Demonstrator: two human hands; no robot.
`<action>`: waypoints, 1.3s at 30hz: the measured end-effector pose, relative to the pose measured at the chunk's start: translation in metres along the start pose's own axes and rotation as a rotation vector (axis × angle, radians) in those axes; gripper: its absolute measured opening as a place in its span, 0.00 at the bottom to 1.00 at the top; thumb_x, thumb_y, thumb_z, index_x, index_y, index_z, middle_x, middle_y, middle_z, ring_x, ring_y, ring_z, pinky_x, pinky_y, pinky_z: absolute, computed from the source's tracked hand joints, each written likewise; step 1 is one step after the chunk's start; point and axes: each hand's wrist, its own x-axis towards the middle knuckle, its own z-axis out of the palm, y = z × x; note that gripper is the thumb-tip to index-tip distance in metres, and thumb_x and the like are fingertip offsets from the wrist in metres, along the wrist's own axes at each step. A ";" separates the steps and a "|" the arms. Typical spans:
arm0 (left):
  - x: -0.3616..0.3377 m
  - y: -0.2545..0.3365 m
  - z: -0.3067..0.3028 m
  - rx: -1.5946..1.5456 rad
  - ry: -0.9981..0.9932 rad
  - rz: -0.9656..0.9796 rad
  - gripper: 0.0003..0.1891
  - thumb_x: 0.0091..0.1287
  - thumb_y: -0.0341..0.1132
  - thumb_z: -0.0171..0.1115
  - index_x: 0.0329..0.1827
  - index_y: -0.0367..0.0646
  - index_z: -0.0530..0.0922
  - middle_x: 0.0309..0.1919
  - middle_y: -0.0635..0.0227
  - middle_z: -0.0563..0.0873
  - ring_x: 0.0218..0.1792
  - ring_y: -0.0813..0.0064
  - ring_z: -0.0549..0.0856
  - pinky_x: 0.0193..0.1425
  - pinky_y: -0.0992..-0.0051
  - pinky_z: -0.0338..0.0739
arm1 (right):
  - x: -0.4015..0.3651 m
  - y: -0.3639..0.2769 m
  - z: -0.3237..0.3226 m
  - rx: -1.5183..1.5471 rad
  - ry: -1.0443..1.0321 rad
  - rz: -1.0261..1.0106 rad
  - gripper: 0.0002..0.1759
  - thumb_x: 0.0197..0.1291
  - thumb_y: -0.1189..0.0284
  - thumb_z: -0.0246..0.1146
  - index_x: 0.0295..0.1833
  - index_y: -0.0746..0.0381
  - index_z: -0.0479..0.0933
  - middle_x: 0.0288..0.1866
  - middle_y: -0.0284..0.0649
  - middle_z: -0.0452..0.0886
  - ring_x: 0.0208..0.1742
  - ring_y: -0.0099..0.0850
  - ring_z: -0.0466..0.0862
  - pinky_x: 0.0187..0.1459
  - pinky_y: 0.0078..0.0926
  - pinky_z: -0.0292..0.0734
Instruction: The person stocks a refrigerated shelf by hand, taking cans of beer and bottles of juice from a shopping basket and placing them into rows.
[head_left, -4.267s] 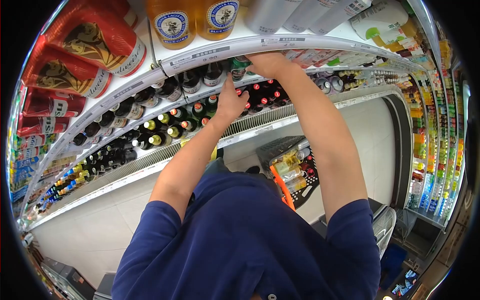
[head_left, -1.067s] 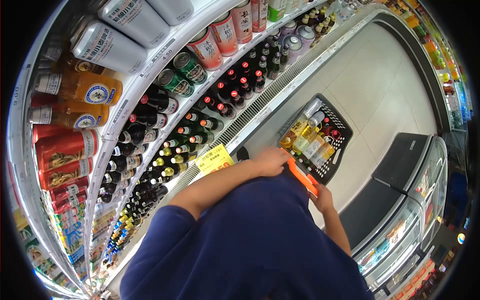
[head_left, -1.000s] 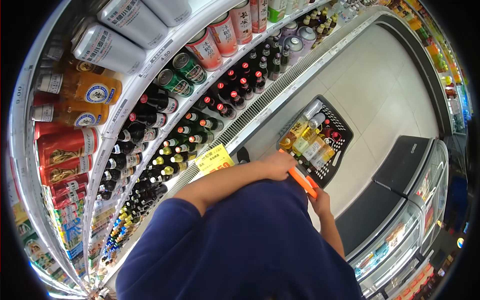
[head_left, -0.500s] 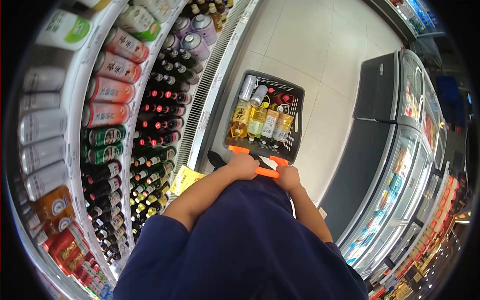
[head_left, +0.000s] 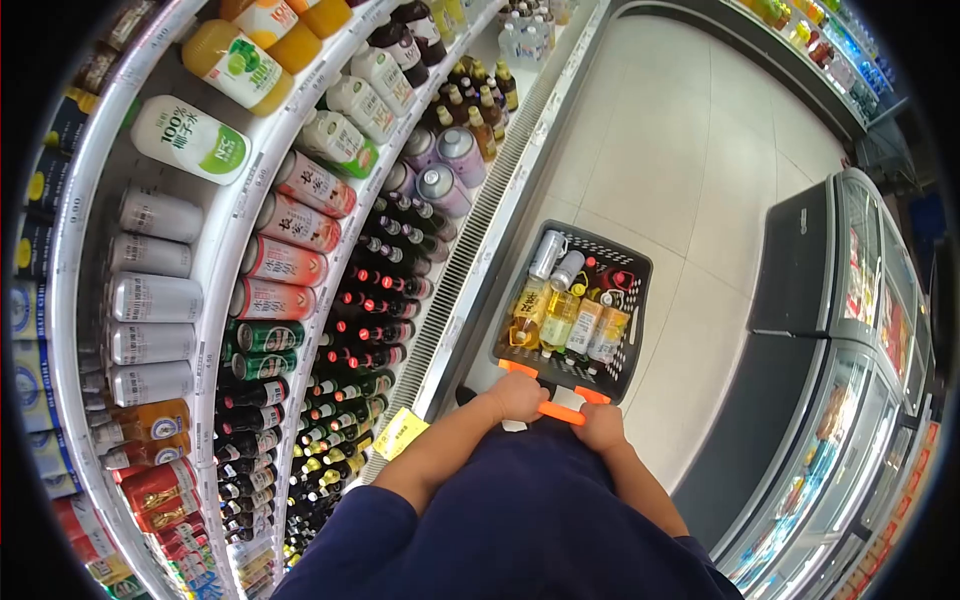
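A dark basket (head_left: 642, 290) with an orange handle (head_left: 562, 411) stands in front of my body. My left hand (head_left: 519, 396) is closed around the left part of the handle, and my right hand (head_left: 601, 427) grips its right end. Inside the basket lie a silver can (head_left: 547, 254), a yellow-labelled bottle (head_left: 530, 308), a bottle of yellow liquid (head_left: 559, 322), pale-labelled bottles (head_left: 584, 327) and a dark red item (head_left: 616, 282) at the far right corner.
Shelves on the left hold silver cans (head_left: 155, 299), pink cans (head_left: 285, 262), juice bottles (head_left: 238, 67) and dark bottles (head_left: 380, 305). A yellow tag (head_left: 401, 433) juts from the shelf edge. Dark freezers (head_left: 790, 270) line the right side, with pale floor tiles (head_left: 650, 150) between.
The view has shifted, so the basket, both hands and freezers appear lower and farther right. More upper-shelf drinks show at the left. Both hands still hold the handle.
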 end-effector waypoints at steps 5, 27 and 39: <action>0.033 -0.007 -0.022 0.007 -0.018 -0.040 0.13 0.60 0.47 0.69 0.35 0.48 0.87 0.28 0.60 0.90 0.35 0.55 0.91 0.41 0.55 0.84 | 0.026 0.022 -0.016 0.018 0.075 -0.037 0.16 0.56 0.55 0.71 0.30 0.57 0.85 0.28 0.44 0.87 0.32 0.47 0.89 0.38 0.47 0.84; 0.160 -0.074 -0.078 0.008 0.068 -0.235 0.09 0.60 0.40 0.66 0.36 0.47 0.90 0.36 0.57 0.92 0.42 0.52 0.92 0.46 0.51 0.85 | 0.151 0.077 -0.092 0.108 0.186 0.028 0.12 0.56 0.61 0.68 0.40 0.57 0.87 0.35 0.51 0.88 0.40 0.55 0.88 0.44 0.50 0.84; 0.158 -0.097 -0.127 -0.196 -0.056 -0.108 0.18 0.61 0.51 0.70 0.42 0.45 0.88 0.38 0.56 0.92 0.43 0.52 0.91 0.50 0.54 0.85 | 0.175 0.082 -0.109 0.035 0.003 0.138 0.15 0.52 0.56 0.72 0.32 0.57 0.85 0.32 0.46 0.88 0.39 0.49 0.89 0.45 0.48 0.85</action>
